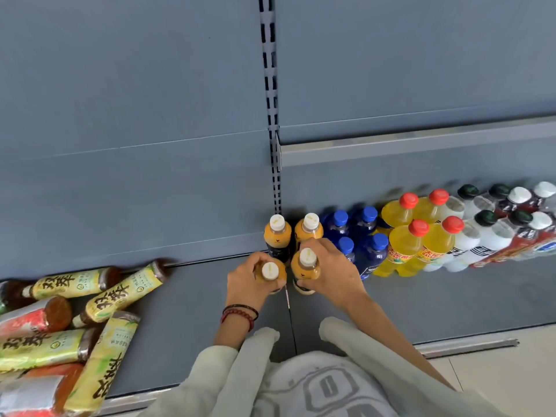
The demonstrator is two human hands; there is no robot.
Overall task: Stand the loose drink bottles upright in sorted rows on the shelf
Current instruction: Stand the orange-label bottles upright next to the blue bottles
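Pale sleeves [228, 371] fill the lower edge of the view, and both forearms reach forward onto the grey shelf [421, 302].

Left hand [251, 279]: closed around the body of an orange juice bottle with a white cap [270, 270], upright, base on or just above the shelf; contact cannot be confirmed. A dark and red bracelet [240, 315] sits at the wrist.

Right hand [331, 270]: wrapped around a second orange juice bottle [306, 266], upright, just beside the first.

Two matching orange bottles [277, 233] stand directly behind, against the back panel [135, 176]. The held pair lines up in front of them to make a block of four.

To the right, sorted rows are already standing: blue-capped bottles [368, 224], yellow bottles with red caps [418, 233], then clear and red bottles with black and white caps [511, 224], somewhat blurred.

To the left, a heap of yellow-labelled tea bottles [120, 293] and orange-labelled ones [27, 322] lies on its side, unsorted.

Assessment: the step in hand is seating the front pair of the orange row. The next move calls for both bottles to be set square, close behind their partners and beside the blue row, then released without tipping. After that the heap at left needs attention, probably one kind at a time.
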